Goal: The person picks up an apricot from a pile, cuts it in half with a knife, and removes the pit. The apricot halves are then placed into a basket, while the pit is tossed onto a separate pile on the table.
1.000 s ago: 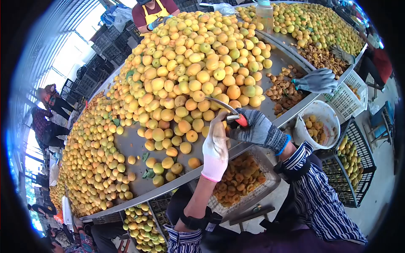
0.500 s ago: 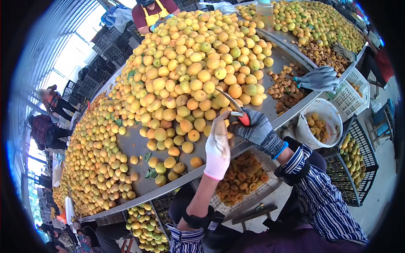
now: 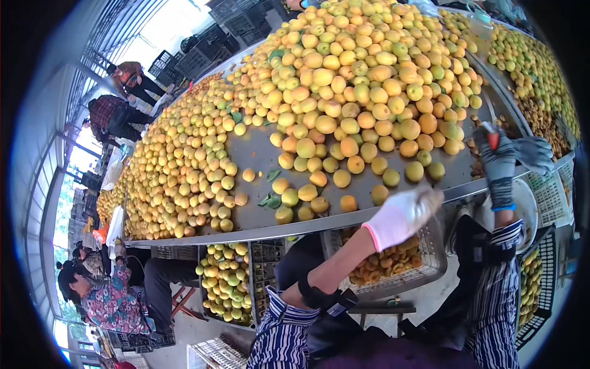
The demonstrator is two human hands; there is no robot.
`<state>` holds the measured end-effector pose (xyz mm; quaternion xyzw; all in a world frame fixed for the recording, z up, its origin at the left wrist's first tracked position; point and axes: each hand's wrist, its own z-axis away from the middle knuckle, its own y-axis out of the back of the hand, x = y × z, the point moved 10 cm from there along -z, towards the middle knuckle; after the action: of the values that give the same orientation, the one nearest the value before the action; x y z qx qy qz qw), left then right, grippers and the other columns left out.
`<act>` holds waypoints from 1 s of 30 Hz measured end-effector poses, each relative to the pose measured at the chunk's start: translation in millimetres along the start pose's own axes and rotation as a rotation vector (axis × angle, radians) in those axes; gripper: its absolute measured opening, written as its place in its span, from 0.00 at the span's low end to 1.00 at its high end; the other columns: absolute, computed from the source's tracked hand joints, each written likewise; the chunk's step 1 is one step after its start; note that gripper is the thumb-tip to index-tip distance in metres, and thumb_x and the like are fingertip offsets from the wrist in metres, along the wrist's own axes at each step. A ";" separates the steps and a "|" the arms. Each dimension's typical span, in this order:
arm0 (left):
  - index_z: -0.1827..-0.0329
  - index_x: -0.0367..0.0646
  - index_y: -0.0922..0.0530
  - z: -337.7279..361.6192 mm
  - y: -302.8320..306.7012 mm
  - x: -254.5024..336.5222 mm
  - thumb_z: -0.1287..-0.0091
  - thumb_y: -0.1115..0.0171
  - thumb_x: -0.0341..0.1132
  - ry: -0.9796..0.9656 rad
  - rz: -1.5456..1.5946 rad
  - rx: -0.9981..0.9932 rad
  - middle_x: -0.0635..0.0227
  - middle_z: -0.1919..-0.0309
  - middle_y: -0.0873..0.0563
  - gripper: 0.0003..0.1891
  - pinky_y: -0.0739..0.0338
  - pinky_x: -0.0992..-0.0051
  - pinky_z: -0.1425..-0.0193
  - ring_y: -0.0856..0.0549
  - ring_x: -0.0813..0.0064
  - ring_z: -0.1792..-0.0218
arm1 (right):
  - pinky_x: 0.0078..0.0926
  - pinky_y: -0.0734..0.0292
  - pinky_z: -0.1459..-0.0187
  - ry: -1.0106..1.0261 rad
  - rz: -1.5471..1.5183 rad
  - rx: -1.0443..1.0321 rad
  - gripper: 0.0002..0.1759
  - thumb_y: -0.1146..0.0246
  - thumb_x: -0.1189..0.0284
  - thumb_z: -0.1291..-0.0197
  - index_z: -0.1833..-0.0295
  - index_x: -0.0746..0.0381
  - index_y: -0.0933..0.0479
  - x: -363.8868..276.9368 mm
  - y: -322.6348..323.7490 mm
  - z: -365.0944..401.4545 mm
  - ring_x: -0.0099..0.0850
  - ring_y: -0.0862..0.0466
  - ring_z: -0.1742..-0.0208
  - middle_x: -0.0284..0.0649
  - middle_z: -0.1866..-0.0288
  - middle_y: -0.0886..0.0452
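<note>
Apricots [image 3: 344, 92] lie heaped on a metal table [image 3: 258, 160]. My left hand [image 3: 402, 218], in a white glove with a pink cuff, is over the table's front edge, above a basket [image 3: 433, 270] of apricot halves [image 3: 390, 261]. Its fingers are smeared by motion, and I cannot tell whether they hold anything. My right hand [image 3: 501, 163], in a grey glove, is closed around a knife by its red handle [image 3: 493, 140], the blade pointing up and away. Beside it are brown apricot pits [image 3: 476, 166], partly hidden, and a spare grey glove [image 3: 533, 155].
A white bucket [image 3: 527, 200] and a white crate [image 3: 553, 194] stand at the right, with a black crate [image 3: 544, 289] of fruit below. Another fruit crate [image 3: 227, 283] sits under the table. A seated person [image 3: 117, 298] is at the left; others stand farther back.
My hands, together before, are now apart. The left has dropped toward the basket; the right has moved right with the knife, near the pits. The view has turned left.
</note>
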<state>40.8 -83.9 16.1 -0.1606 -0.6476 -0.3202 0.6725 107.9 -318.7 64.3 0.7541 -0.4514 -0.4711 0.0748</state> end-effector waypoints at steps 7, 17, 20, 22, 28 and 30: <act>0.58 0.43 0.24 44.7 -34.7 -39.7 0.36 0.45 0.48 0.119 -0.858 -0.154 0.55 0.65 0.19 0.17 0.23 0.58 0.59 0.17 0.55 0.62 | 0.21 0.26 0.73 -0.361 -0.148 0.250 0.21 0.34 0.63 0.42 0.44 0.58 0.25 122.1 68.5 -35.2 0.24 0.21 0.78 0.34 0.72 0.18; 0.57 0.45 0.21 59.1 8.9 -29.6 0.38 0.43 0.47 0.022 -0.900 0.003 0.60 0.66 0.20 0.16 0.22 0.62 0.59 0.18 0.57 0.61 | 0.19 0.32 0.82 -0.557 -0.695 0.151 0.18 0.33 0.64 0.43 0.48 0.57 0.23 68.1 14.3 -4.2 0.21 0.26 0.85 0.32 0.76 0.20; 0.63 0.48 0.19 60.6 65.8 21.9 0.36 0.45 0.45 -0.120 -0.802 0.217 0.61 0.65 0.18 0.12 0.23 0.64 0.58 0.18 0.59 0.62 | 0.19 0.34 0.85 -0.587 -0.766 0.065 0.17 0.33 0.64 0.43 0.50 0.57 0.23 42.6 -8.3 10.4 0.20 0.28 0.87 0.31 0.77 0.21; 0.65 0.44 0.19 71.3 127.7 23.1 0.38 0.44 0.46 -0.046 -0.965 0.632 0.60 0.64 0.18 0.14 0.23 0.64 0.59 0.18 0.59 0.63 | 0.18 0.35 0.86 -0.598 -0.804 0.008 0.16 0.33 0.64 0.43 0.51 0.57 0.22 23.6 -23.7 20.0 0.20 0.29 0.89 0.30 0.78 0.22; 0.58 0.41 0.19 83.9 205.3 -59.8 0.34 0.54 0.56 0.666 -1.391 0.609 0.55 0.57 0.18 0.26 0.25 0.63 0.50 0.19 0.56 0.54 | 0.16 0.40 0.93 -0.813 -0.933 -0.331 0.12 0.36 0.65 0.40 0.55 0.59 0.23 -26.1 -85.8 73.4 0.19 0.32 0.92 0.34 0.75 0.21; 0.57 0.42 0.19 77.0 203.8 -77.3 0.35 0.53 0.59 0.702 -1.404 0.562 0.56 0.55 0.18 0.27 0.26 0.62 0.48 0.20 0.57 0.52 | 0.15 0.38 0.92 -0.812 -0.940 -0.472 0.14 0.38 0.63 0.38 0.52 0.60 0.25 -47.1 -93.6 85.0 0.19 0.31 0.91 0.33 0.74 0.21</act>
<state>115.2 133.4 -10.2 0.5632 -0.4057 -0.5231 0.4945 91.9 -202.4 -2.1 0.5968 0.0487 -0.7864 -0.1516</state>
